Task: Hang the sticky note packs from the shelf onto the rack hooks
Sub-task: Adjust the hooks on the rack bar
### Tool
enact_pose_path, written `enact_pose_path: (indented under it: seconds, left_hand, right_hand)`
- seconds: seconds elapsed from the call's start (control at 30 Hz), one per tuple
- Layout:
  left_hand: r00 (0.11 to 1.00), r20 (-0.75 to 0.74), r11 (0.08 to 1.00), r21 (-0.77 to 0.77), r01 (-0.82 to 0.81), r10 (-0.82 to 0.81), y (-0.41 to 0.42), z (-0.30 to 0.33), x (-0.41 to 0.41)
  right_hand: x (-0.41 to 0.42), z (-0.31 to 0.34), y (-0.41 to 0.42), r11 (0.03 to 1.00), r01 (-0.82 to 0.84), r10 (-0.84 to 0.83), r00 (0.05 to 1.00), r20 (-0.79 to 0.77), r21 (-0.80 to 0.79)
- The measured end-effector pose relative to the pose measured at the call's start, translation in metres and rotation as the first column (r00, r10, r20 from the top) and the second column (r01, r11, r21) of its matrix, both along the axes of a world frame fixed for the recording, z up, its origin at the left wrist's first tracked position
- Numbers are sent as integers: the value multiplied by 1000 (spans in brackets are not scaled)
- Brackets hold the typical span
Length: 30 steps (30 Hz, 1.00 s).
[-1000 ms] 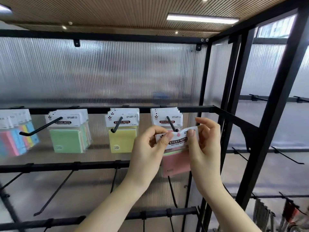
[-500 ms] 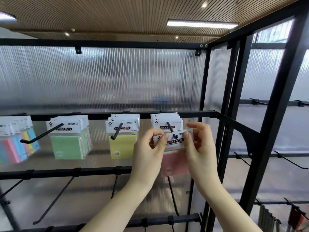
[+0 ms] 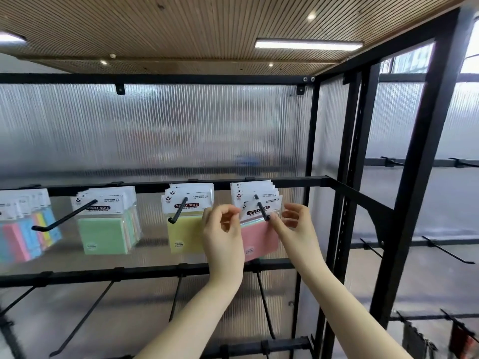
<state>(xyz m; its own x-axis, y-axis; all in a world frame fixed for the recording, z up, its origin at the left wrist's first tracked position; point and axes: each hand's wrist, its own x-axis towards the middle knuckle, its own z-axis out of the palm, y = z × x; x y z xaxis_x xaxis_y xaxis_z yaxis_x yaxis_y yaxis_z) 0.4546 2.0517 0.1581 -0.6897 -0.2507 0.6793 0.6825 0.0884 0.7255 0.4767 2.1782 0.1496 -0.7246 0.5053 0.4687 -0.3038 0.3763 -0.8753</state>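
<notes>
Head view: we count four loaded hooks on the rack's upper bar (image 3: 298, 181), carrying multicolour, green (image 3: 103, 235), yellow (image 3: 184, 235) and pink sticky note packs. The front pink pack (image 3: 259, 237) hangs on the rightmost hook (image 3: 262, 209), face toward us, long axis vertical, header up. Our left hand (image 3: 223, 237) sits at its left edge, fingers loosely curled, holding nothing we can see; our right hand (image 3: 298, 229) is at its right edge, relaxed. Four bare hooks slant below on the lower bar (image 3: 103, 274). A black upright (image 3: 344, 203) stands just right of the pack.
</notes>
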Motion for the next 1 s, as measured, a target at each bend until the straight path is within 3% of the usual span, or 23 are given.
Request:
enact_pose_path:
  seconds: [0.2, 0.67, 0.87, 1.0]
  left_hand:
    - [984, -162, 990, -107, -91, 73, -2, -17, -8]
    - [977, -118, 866, -453, -213, 178, 4, -27, -16]
    - [993, -73, 783, -611, -119, 93, -10, -43, -5]
    - [997, 78, 810, -585, 41, 6, -29, -54, 2]
  right_hand:
    - [-16, -6, -1, 1000, -19, 20, 999, 47, -22]
    - [-26, -20, -7, 998, 52, -52, 999, 3, -23]
    - [-12, -36, -12, 996, 66, -75, 985, 154, 59]
    - [-3, -55, -20, 981, 79, -149, 892, 426, 179]
